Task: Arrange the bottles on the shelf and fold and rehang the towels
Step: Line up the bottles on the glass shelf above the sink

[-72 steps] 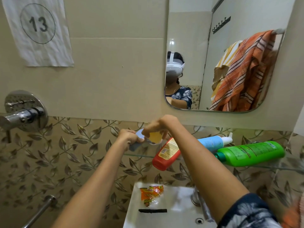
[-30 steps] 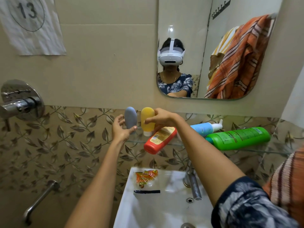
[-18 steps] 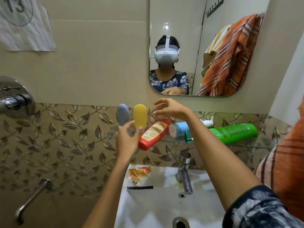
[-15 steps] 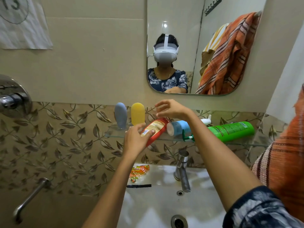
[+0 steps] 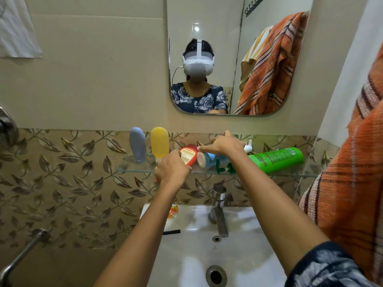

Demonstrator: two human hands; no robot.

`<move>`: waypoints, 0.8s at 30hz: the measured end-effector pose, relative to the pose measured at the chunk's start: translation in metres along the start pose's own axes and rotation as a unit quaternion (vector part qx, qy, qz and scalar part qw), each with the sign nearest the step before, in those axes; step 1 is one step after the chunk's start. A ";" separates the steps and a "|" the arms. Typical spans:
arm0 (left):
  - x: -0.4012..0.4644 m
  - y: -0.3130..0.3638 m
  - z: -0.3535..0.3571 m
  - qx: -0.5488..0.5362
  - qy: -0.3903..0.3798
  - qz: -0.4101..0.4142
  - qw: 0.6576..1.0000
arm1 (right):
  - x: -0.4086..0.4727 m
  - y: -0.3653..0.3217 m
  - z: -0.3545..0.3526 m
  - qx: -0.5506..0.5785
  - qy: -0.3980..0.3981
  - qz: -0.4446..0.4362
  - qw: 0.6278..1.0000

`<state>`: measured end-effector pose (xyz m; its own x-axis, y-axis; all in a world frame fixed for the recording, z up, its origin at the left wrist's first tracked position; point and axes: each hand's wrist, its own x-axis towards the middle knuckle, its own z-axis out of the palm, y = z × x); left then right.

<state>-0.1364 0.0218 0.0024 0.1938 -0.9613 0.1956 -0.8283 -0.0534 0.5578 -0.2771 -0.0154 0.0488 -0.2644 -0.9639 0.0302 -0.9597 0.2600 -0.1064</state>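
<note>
A glass shelf [image 5: 136, 170] runs along the wall above the sink. A grey tube [image 5: 137, 143] and a yellow tube [image 5: 159, 141] stand upright at its left end. My left hand [image 5: 172, 169] is closed around the lower part of a tilted red bottle [image 5: 189, 154]. My right hand [image 5: 222, 144] rests on a lying blue bottle [image 5: 209, 158], fingertips touching the red bottle's top. A green bottle [image 5: 275, 159] lies on its side at the right, pump pointing left. An orange striped towel [image 5: 352, 183] hangs at the right edge.
A white sink [image 5: 207, 245] with a chrome tap [image 5: 218, 208] sits below the shelf; an orange sachet [image 5: 173, 211] and a black strip [image 5: 171, 232] lie on its rim. A mirror [image 5: 228, 59] hangs above, reflecting the towels. A metal rail [image 5: 22, 251] is at lower left.
Both hands let go of the grey and yellow tubes, which now stand on the shelf. My left hand took hold of the red bottle; my right hand dropped onto the blue one.
</note>
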 end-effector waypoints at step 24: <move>-0.006 0.001 0.011 -0.129 -0.016 0.051 0.990 | -0.019 0.008 0.009 0.428 0.130 -0.004 0.895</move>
<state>-0.1439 0.0249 -0.0070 0.0959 -0.9664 0.2386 -0.6800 0.1114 0.7247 -0.2789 0.0046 0.0384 -0.3786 -0.8904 0.2527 -0.5675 0.0076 -0.8233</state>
